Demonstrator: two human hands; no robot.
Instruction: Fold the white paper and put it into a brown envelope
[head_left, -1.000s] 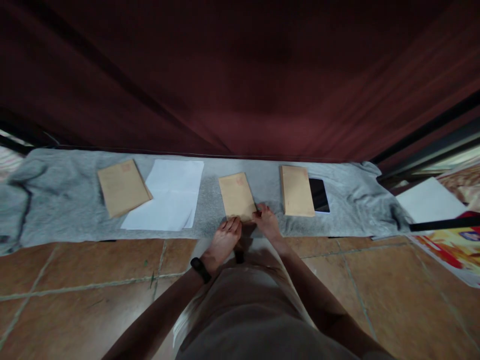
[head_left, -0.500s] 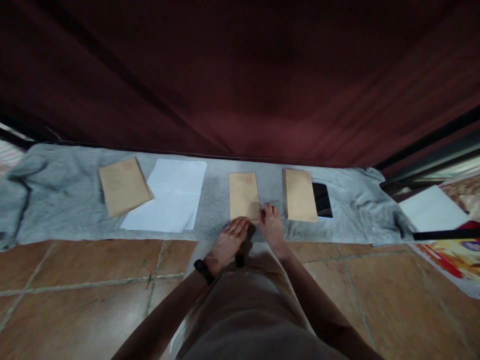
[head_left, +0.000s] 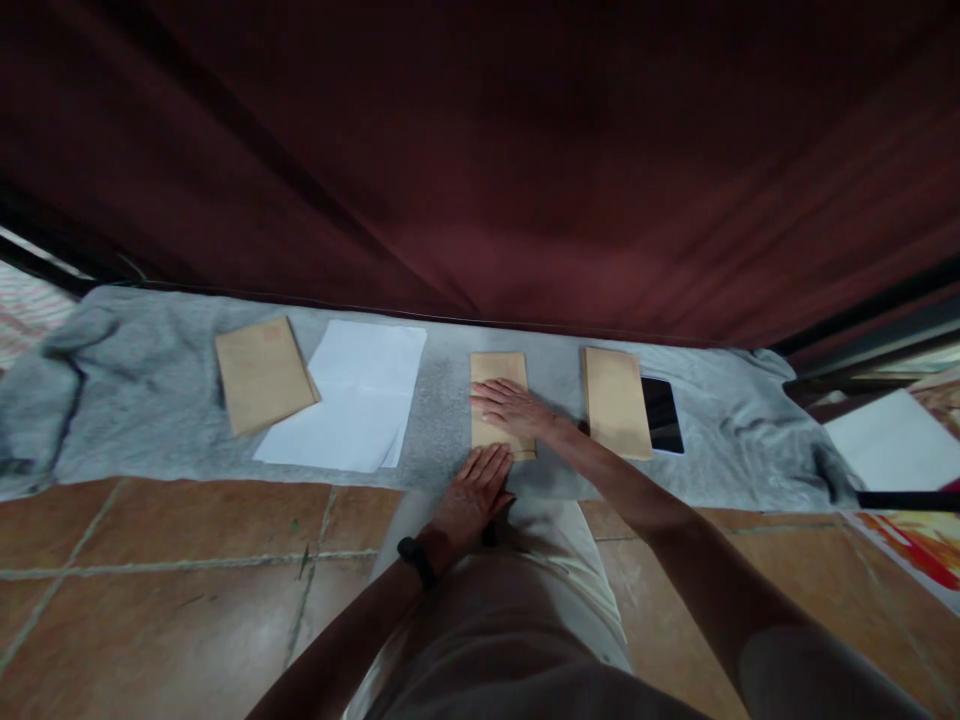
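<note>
A brown envelope [head_left: 498,368] lies in the middle of a grey cloth [head_left: 135,400] spread on the floor. My right hand [head_left: 510,408] rests flat across this envelope, fingers stretched out and pointing left. My left hand [head_left: 478,485], with a black band at the wrist, lies flat at the cloth's near edge, its fingertips touching the envelope's near end. Both hands are open and hold nothing.
Left on the cloth lie another brown envelope [head_left: 262,372] and white paper sheets [head_left: 352,396]. Right of the middle envelope lie a third envelope [head_left: 615,402] and a dark phone [head_left: 663,414]. A dark red curtain [head_left: 480,160] hangs behind. White paper [head_left: 881,438] lies far right on the tile floor [head_left: 150,580].
My right hand has moved from the envelope's near right corner up onto its surface and now lies flat across it. My left hand has stayed at the near end. The view shifted slightly.
</note>
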